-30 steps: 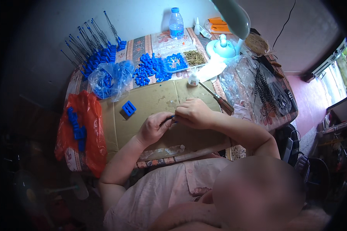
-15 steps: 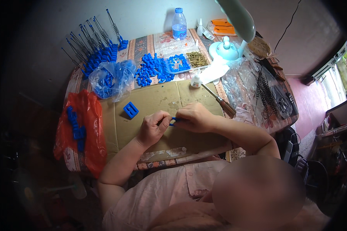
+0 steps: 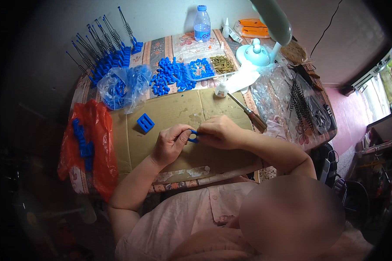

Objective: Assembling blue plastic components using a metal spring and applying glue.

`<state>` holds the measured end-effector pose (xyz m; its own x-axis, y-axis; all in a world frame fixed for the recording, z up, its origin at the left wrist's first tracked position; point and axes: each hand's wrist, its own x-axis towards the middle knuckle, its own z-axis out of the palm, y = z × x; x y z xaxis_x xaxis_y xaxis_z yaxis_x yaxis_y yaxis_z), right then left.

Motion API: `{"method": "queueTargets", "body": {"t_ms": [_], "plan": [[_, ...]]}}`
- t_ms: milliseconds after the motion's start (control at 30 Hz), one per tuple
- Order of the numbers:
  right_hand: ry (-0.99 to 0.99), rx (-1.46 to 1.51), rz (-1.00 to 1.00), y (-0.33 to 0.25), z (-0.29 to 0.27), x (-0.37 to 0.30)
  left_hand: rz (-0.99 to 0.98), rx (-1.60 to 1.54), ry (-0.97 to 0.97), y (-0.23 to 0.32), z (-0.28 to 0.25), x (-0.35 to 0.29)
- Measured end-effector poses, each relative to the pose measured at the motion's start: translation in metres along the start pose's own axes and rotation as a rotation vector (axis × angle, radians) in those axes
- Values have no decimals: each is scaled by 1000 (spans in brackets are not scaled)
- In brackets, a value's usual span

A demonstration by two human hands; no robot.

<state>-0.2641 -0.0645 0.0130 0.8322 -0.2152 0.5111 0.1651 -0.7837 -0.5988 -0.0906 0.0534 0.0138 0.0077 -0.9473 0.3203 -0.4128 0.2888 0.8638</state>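
Over the sheet of brown cardboard [image 3: 170, 108], my left hand [image 3: 171, 142] pinches a small blue ring-shaped plastic part [image 3: 193, 136] between thumb and fingertips. My right hand [image 3: 220, 132] is closed on the other side of that same part, and its fingers hide some of it. Left of my hands, a blue rectangular plastic piece with two slots [image 3: 146, 123] lies on the cardboard, untouched. Farther right, a screwdriver with a brown handle [image 3: 255, 120] rests near the cardboard's edge, below a small white bottle [image 3: 221, 90].
Blue bases with upright springs [image 3: 113, 58] stand far left. Near them are a clear bag of blue parts [image 3: 123, 89], loose blue parts [image 3: 172, 76] and a tray of brass-coloured pieces [image 3: 222, 65]. A red bag [image 3: 96, 148] lies left, a lamp [image 3: 255, 55] stands back right, dark springs [image 3: 301, 104] lie right.
The blue part has turned between my fingers, so its round opening now shows more plainly. Both hands stay almost in place; the whole view has shifted slightly.
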Motion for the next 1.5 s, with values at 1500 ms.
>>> {"method": "queueTargets", "body": {"t_ms": [1500], "plan": [[417,-279,451,27,-74,7,-321,-1148,-125,-23,-14,6]]}}
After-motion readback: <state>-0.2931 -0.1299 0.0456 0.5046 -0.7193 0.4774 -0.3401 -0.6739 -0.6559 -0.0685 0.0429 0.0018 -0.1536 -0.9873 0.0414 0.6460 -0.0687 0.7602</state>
